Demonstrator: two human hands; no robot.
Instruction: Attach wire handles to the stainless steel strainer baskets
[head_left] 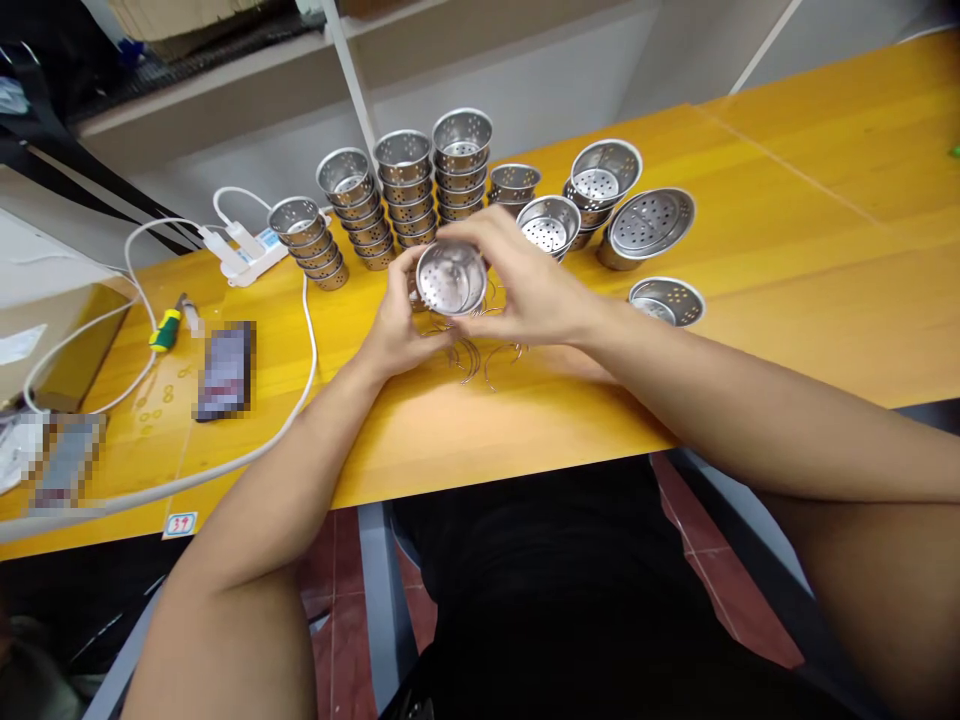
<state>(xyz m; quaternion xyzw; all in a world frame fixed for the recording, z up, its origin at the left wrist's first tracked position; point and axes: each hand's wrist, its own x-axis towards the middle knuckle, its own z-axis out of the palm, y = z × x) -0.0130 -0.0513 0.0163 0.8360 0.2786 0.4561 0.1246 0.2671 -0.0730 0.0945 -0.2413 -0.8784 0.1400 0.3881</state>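
Between my two hands is a small perforated metal cup (452,279), its open mouth tilted toward me. My left hand (401,325) wraps round its left side, the thumb low near the rim. Across the top and right side curve the fingers of my right hand (525,285), with the thumb under the rim. Just below the cup, several thin bent wires (469,362) lie on the table, partly hidden by my hands. Right behind my right hand sits another perforated cup (550,226).
Tall stacks of perforated cups (405,180) line the back of the yellow table (787,260). A tilted cup (651,225) and a lone cup (666,303) are at right. On the left lie a power strip (255,258), a white cable (311,345), a screwdriver (166,330) and a blurred phone (225,370).
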